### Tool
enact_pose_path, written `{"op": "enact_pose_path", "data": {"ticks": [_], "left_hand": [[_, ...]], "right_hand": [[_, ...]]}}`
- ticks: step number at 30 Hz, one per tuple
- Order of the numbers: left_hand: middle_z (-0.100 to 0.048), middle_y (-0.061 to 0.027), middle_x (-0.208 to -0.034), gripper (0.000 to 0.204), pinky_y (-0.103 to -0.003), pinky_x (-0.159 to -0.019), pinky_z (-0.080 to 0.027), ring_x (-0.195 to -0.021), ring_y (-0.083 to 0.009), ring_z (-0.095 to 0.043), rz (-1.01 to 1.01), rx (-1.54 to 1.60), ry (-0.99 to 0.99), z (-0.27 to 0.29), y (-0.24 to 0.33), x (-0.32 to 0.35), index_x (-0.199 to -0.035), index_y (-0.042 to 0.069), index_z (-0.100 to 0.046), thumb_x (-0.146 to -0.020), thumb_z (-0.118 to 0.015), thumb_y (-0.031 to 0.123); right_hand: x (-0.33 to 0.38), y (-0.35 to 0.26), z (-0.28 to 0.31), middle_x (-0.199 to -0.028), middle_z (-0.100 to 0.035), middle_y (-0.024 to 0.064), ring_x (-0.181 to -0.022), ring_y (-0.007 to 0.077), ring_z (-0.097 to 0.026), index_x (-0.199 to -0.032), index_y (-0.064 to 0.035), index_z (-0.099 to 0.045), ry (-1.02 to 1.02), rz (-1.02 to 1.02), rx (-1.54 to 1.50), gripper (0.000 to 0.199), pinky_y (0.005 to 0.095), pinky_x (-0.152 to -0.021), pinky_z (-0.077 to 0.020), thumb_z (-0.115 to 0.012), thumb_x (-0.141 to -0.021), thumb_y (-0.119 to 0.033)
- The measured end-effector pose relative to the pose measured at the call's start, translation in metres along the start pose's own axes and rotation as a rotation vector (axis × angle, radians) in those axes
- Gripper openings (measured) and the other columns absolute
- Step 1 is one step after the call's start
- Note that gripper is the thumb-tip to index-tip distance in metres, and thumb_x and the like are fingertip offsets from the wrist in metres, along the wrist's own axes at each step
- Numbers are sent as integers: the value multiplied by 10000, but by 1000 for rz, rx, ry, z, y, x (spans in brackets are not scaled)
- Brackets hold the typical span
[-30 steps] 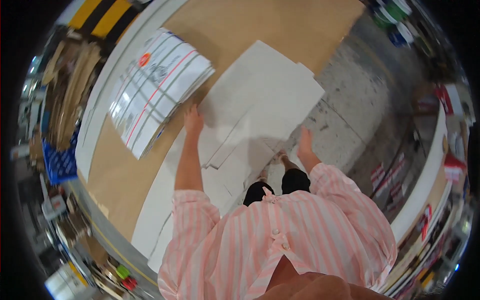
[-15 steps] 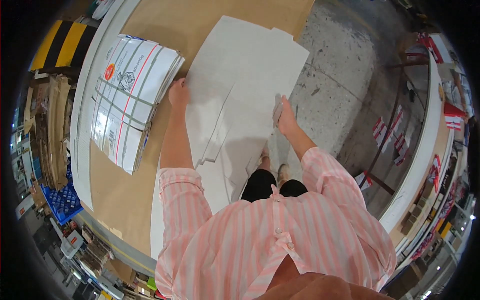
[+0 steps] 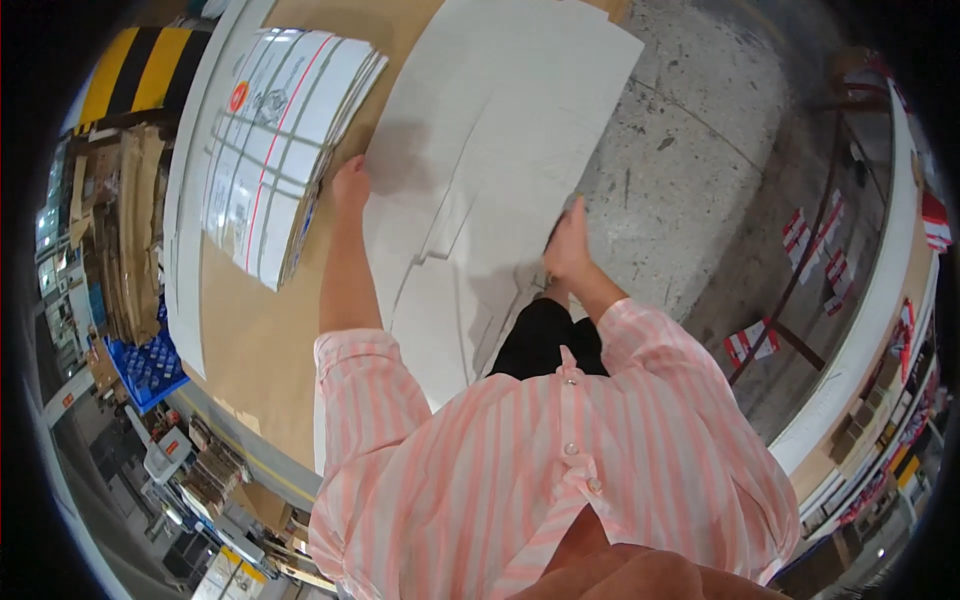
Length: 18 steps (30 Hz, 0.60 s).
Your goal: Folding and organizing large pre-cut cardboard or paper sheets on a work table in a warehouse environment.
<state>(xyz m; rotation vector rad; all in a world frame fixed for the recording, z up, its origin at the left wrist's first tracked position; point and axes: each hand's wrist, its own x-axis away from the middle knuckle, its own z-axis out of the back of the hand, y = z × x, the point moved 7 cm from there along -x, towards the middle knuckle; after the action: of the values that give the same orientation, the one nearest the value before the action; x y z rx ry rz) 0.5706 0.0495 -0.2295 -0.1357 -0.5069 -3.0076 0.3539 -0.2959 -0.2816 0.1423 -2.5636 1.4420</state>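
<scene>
Gripping opposite side edges of a flat white cardboard blank [image 3: 490, 170] — left hand [image 3: 350, 185], right hand [image 3: 568, 240] — long axis running far, overhanging the table [image 3: 250, 350].

one view only — a wide fisheye worn on the person's head, looking steeply down over the striped shirt [image 3: 560, 470] and both forearms. it faces the tabletop [image 3: 250, 350] ahead and the concrete floor [image 3: 690, 170] to the right. the hands sit near mid-frame; straight edges bow toward the dark rim.
</scene>
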Motion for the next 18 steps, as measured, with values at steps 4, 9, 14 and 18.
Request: {"op": "enact_pose_path", "data": {"ticks": [4,9,14,18], "left_hand": [[-615,-184,-992,290,-401,-822,-453,-953,-320,-582,37,45,-6,11,-55,44,-1008,88,-626,-815,-426,169],[-608,-202,-988,256,-430,-822,-454,-943,-347,-580,311,-120,-66,28,-159,130,-949,74,-628,-812,-428,158],[-613,-197,-935,226,-434,-823,-439,-927,-345,-574,63,-200,331,47,-106,158,-921,83,-631,-780,-464,139],[-617,-183,-888,221,-426,-798,-449,-881,-330,-580,-157,116,-31,11,-47,224,-860,68,-638,-746,-456,118]], "right_hand": [[58,25,31,-1456,-147,167,-1332,311,-168,-1412,-59,-75,520,-426,-257,871,481,-1046,-131,-287,-825,-668],[126,79,-28,-1469,-103,154,-1347,301,-126,-1417,-78,-48,513,-672,-369,842,489,-1055,-90,-299,-839,-636],[105,86,-62,-1423,-267,116,-1279,292,-290,-1389,-54,-188,229,-384,-574,849,376,-1048,-221,-301,-817,-670],[131,77,-63,-1433,-228,90,-1298,263,-232,-1387,-67,-199,456,-505,-457,789,384,-1067,-159,-341,-841,-617]]}}
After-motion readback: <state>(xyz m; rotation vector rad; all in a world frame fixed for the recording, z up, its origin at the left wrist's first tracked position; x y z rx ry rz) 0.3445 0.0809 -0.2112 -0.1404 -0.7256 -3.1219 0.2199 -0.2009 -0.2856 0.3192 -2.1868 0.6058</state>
